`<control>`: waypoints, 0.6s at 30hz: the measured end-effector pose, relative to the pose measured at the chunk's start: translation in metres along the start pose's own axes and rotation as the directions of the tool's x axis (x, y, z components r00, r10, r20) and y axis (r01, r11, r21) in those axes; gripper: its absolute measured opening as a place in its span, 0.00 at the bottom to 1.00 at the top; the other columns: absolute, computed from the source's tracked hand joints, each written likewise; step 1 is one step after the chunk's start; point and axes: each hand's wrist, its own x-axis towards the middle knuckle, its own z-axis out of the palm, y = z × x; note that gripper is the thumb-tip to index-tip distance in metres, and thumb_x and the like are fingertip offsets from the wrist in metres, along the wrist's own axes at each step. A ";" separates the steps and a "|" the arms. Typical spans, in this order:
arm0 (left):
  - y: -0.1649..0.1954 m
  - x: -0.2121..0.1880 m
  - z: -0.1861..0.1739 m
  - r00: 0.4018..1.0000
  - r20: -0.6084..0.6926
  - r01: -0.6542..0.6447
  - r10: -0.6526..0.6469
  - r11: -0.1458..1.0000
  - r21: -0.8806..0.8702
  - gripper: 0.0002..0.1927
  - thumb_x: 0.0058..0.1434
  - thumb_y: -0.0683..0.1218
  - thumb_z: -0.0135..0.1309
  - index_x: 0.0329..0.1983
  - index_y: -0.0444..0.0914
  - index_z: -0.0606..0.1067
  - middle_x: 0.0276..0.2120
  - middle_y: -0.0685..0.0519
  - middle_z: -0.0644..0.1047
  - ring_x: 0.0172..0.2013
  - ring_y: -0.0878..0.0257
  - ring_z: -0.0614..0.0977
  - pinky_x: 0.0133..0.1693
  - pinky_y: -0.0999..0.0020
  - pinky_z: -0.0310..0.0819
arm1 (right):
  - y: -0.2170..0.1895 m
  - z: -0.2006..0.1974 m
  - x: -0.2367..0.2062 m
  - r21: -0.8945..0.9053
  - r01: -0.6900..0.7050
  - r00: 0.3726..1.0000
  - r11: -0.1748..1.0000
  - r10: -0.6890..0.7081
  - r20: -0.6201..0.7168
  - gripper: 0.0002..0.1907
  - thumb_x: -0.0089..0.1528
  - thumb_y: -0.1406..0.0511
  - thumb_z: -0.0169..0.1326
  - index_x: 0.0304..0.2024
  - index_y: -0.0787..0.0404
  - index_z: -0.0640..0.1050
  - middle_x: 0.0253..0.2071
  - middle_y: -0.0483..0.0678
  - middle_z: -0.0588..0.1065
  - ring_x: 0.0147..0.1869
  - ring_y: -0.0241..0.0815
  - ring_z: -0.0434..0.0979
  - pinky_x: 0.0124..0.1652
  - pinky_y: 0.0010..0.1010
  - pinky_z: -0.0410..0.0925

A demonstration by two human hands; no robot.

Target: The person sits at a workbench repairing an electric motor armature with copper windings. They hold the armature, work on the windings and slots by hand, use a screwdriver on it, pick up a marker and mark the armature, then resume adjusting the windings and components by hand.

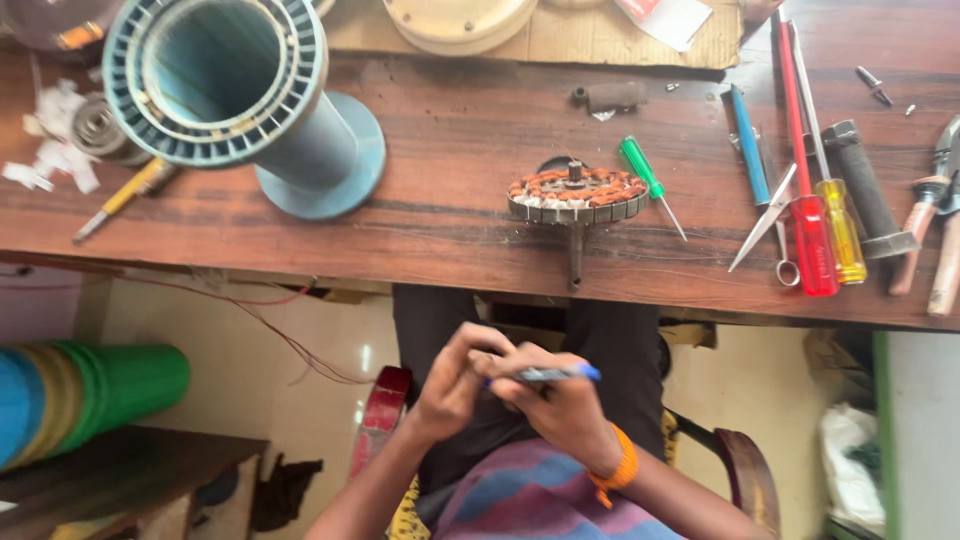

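Blue pen (pixel 552 374) lies across right hand (pixel 560 400) grip.

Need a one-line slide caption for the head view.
Both hands, left hand and right hand, hold a blue pen over the lap, below a wooden workbench bearing a wound stator.
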 end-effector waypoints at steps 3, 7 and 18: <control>0.046 0.005 -0.005 0.988 0.096 -0.135 0.123 0.981 0.139 0.18 0.77 0.50 0.40 0.57 0.32 0.72 0.46 0.52 0.75 0.35 0.68 0.69 0.36 0.76 0.66 | -0.009 -0.022 -0.005 0.204 0.154 0.926 0.967 -0.069 -0.370 0.18 0.70 0.54 0.53 0.43 0.63 0.79 0.30 0.42 0.74 0.30 0.30 0.74 0.31 0.21 0.67; 0.091 0.048 -0.038 0.914 -0.089 -0.112 0.395 0.457 0.882 0.11 0.74 0.41 0.51 0.57 0.37 0.75 0.35 0.50 0.74 0.31 0.65 0.71 0.33 0.66 0.67 | 0.012 -0.062 0.027 0.332 -0.011 0.773 0.943 0.219 -0.596 0.09 0.75 0.64 0.51 0.48 0.65 0.76 0.33 0.42 0.69 0.33 0.30 0.68 0.33 0.24 0.67; 0.064 0.132 -0.033 0.858 -0.005 0.087 0.513 -0.136 0.987 0.16 0.60 0.46 0.62 0.51 0.44 0.76 0.51 0.52 0.73 0.48 0.52 0.75 0.50 0.55 0.70 | 0.018 -0.059 0.069 0.239 -0.152 0.812 0.959 0.259 -0.523 0.13 0.65 0.65 0.64 0.46 0.68 0.81 0.36 0.40 0.76 0.37 0.27 0.70 0.38 0.20 0.64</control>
